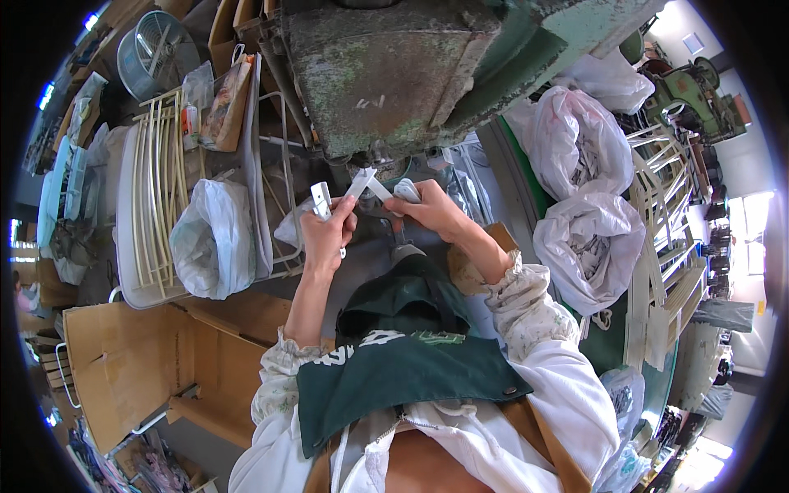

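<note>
My left hand (327, 237) is closed on a narrow white strip (361, 182) that slants up to the right. A second white piece with small holes (320, 200) also stands up from this hand. Pinched in my right hand (431, 211) is another white strip (377, 188), slanting up to the left. A rounded white piece (407, 191) shows at the same fingers. The strips' upper ends meet or overlap just under the worn green machine (386, 90); whether they are joined, I cannot tell.
White sacks of small pieces (588, 246) stand at the right beside long pale strips (657, 246). At the left, a tray (123, 238) holds more strips and a white bag (214, 238). An opened cardboard box (131, 361) sits lower left, a round fan (156, 53) upper left.
</note>
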`<state>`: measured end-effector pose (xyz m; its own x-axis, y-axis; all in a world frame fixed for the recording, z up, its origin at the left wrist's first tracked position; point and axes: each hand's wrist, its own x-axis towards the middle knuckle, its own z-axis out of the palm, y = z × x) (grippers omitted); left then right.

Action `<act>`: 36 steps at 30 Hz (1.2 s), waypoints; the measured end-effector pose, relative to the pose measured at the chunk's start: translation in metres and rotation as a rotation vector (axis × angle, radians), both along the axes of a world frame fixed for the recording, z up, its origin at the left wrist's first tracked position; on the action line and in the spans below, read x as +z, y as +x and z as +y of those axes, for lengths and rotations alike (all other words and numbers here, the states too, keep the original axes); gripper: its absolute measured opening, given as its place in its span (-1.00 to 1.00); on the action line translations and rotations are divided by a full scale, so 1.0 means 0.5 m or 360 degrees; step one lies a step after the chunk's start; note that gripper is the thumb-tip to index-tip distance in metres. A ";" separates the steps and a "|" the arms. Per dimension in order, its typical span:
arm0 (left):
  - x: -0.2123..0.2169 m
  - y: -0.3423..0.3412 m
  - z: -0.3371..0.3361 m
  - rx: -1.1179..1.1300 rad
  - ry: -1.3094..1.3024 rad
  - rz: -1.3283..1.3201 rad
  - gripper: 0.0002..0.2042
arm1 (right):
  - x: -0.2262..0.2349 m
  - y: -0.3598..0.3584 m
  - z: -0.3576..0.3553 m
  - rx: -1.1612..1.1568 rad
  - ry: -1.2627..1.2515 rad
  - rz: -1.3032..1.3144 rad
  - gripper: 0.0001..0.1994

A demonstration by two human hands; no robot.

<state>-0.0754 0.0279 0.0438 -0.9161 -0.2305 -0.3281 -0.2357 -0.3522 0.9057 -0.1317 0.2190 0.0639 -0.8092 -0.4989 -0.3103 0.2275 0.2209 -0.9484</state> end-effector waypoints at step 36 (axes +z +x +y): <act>-0.051 0.051 -0.028 -0.0325 0.1041 0.0086 -0.70 | 0.010 0.003 -0.046 -0.0283 -0.0686 -0.0068 -0.74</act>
<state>-0.0499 0.0139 0.0184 -0.9391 0.1787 -0.2936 -0.3162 -0.7838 0.5344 -0.1302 0.1963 0.0690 -0.8848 -0.4445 -0.1399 0.2669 -0.2373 -0.9341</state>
